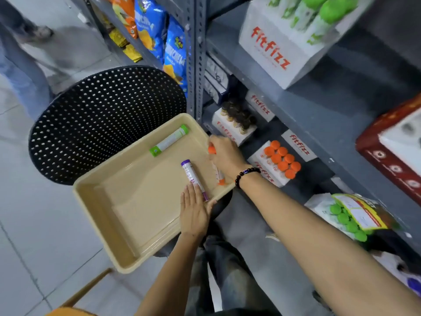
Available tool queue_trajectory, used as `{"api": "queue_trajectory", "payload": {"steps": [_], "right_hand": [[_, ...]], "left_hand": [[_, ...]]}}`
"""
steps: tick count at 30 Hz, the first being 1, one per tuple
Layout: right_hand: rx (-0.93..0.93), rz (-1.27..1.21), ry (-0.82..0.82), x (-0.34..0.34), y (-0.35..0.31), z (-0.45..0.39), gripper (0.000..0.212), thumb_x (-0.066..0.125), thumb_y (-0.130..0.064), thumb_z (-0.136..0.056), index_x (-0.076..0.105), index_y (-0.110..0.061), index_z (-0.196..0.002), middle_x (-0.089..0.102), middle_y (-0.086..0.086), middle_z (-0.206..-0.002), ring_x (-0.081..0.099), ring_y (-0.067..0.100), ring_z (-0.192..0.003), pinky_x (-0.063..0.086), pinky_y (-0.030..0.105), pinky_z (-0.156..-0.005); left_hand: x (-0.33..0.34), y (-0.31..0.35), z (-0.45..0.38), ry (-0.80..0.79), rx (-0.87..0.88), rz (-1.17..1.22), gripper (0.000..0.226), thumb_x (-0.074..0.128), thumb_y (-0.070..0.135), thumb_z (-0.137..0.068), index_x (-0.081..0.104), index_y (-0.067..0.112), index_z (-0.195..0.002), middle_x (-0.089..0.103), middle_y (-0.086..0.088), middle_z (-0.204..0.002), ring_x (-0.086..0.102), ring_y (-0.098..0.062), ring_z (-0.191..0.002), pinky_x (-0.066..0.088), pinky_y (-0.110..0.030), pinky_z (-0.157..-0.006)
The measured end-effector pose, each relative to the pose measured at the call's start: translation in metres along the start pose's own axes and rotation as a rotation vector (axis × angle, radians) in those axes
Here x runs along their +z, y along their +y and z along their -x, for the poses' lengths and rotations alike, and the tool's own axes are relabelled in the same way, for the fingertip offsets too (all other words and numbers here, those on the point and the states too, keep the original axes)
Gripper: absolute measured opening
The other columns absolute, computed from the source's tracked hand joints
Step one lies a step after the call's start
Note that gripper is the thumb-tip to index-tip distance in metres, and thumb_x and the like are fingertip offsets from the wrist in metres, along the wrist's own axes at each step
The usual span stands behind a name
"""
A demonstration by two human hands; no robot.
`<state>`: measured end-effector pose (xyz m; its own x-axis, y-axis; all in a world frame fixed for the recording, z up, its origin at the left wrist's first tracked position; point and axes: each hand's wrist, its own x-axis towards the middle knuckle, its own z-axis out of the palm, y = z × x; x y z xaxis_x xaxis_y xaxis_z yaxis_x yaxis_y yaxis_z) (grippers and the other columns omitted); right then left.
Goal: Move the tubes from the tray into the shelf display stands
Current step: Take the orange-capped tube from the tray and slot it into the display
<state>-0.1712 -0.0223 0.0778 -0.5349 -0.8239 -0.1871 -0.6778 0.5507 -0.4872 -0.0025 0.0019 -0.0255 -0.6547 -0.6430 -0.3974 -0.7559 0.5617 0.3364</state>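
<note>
A beige tray [109, 215] rests on a black perforated stool [98, 115] beside a grey metal shelf [319, 106]. The person's right hand [225, 156] is closed around an orange-capped tube [217, 172] at the tray's shelf-side edge, with the orange cap showing just past the fingers and the tube's other end under the wrist, which wears a dark bead bracelet [247, 175]. The left hand [194, 213] lies flat and released on the tray's near rim, its fingertips touching the lower end of a purple-capped tube [193, 176] that lies in the tray just beside the right hand. A green-capped tube [169, 140] lies farther into the tray, beyond both hands. Just beyond the right hand, on the shelf, a white display stand [266, 166] is filled with orange-capped tubes [282, 159].
</note>
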Motion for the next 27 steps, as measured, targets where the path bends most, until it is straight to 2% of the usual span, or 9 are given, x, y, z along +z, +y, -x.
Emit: {"api": "queue_trajectory", "payload": {"steps": [5, 7, 9, 11, 14, 17, 19, 23, 27], "right_hand": [[0.142, -0.078, 0.178, -0.07, 0.012, 0.044, 0.016, 0.066, -0.001, -0.073, 0.053, -0.008, -0.068, 0.055, 0.013, -0.079, 0.059, 0.031, -0.081, 0.036, 0.029, -0.059], [0.193, -0.057, 0.262, -0.102, 0.02, 0.071, 0.01, 0.07, -0.006, -0.072, 0.065, -0.001, -0.079, 0.057, 0.014, -0.084, 0.059, 0.032, -0.083, 0.04, 0.032, -0.063], [0.255, -0.075, 0.334, -0.133, 0.029, 0.103, 0.024, 0.071, -0.009, -0.073, 0.069, -0.005, -0.096, 0.062, 0.016, -0.095, 0.058, 0.033, -0.09, 0.047, 0.036, -0.074], [0.307, -0.096, 0.403, -0.164, 0.037, 0.14, 0.033, 0.075, -0.011, -0.071, 0.068, -0.008, -0.103, 0.063, 0.016, -0.102, 0.058, 0.032, -0.096, 0.048, 0.037, -0.083], [0.411, -0.074, 0.5, -0.21, 0.052, 0.205, 0.034, 0.079, -0.015, -0.068, 0.069, -0.009, -0.1, 0.067, 0.014, -0.101, 0.058, 0.028, -0.092, 0.042, 0.027, -0.076], [0.505, -0.074, 0.584, -0.244, 0.065, 0.263, 0.03, 0.079, -0.015, -0.067, 0.07, -0.007, -0.094, 0.069, 0.017, -0.1, 0.06, 0.028, -0.088, 0.048, 0.032, -0.075], [0.58, -0.05, 0.637, -0.261, 0.074, 0.305, 0.033, 0.079, -0.017, -0.068, 0.069, -0.007, -0.098, 0.07, 0.015, -0.102, 0.062, 0.03, -0.095, 0.05, 0.036, -0.08], [0.74, 0.058, 0.735, -0.284, 0.101, 0.381, 0.038, 0.079, -0.022, -0.068, 0.068, -0.017, -0.104, 0.069, 0.009, -0.109, 0.06, 0.029, -0.101, 0.047, 0.034, -0.083], [0.826, 0.068, 0.765, -0.301, 0.129, 0.444, 0.035, 0.078, -0.015, -0.072, 0.068, -0.014, -0.105, 0.067, 0.011, -0.109, 0.058, 0.028, -0.102, 0.041, 0.029, -0.077]], "left_hand": [[-0.023, 0.02, 0.004, 0.045, 0.126, -0.026, 0.067, 0.029, 0.042, -0.098, 0.013, -0.005, -0.143, 0.016, -0.025, -0.153, 0.013, -0.037, -0.142, 0.01, -0.045, -0.117], [-0.038, 0.039, 0.009, 0.065, 0.228, -0.028, 0.079, 0.002, 0.053, -0.093, 0.022, -0.008, -0.14, 0.025, -0.028, -0.149, 0.02, -0.04, -0.139, 0.014, -0.047, -0.116], [-0.048, 0.066, 0.012, 0.088, 0.355, -0.027, 0.093, -0.01, 0.059, -0.087, 0.028, -0.01, -0.137, 0.033, -0.03, -0.145, 0.027, -0.042, -0.136, 0.018, -0.049, -0.114], [-0.056, 0.102, 0.016, 0.094, 0.471, -0.019, 0.079, 0.006, 0.054, -0.093, 0.027, -0.008, -0.139, 0.029, -0.028, -0.147, 0.025, -0.041, -0.137, 0.016, -0.046, -0.115], [-0.059, 0.164, 0.033, 0.098, 0.694, -0.072, 0.062, 0.025, 0.039, -0.099, 0.019, -0.006, -0.141, 0.02, -0.027, -0.151, 0.015, -0.038, -0.141, 0.008, -0.044, -0.117], [-0.058, 0.218, 0.056, 0.101, 0.875, -0.075, 0.085, -0.002, 0.057, -0.09, 0.022, -0.007, -0.14, 0.022, -0.027, -0.15, 0.016, -0.038, -0.141, 0.009, -0.042, -0.116], [-0.051, 0.25, 0.074, 0.093, 0.997, -0.097, 0.091, -0.006, 0.062, -0.084, 0.018, -0.004, -0.142, 0.016, -0.024, -0.153, 0.011, -0.035, -0.143, 0.006, -0.042, -0.117], [-0.031, 0.304, 0.104, 0.066, 1.133, -0.17, 0.076, 0.003, 0.054, -0.09, 0.01, 0.002, -0.145, 0.009, -0.017, -0.156, 0.004, -0.029, -0.144, -0.001, -0.036, -0.117], [-0.006, 0.35, 0.122, -0.027, 1.238, -0.247, 0.067, 0.014, 0.048, -0.095, 0.005, 0.005, -0.146, 0.005, -0.015, -0.157, 0.002, -0.026, -0.145, -0.003, -0.034, -0.117]]}}
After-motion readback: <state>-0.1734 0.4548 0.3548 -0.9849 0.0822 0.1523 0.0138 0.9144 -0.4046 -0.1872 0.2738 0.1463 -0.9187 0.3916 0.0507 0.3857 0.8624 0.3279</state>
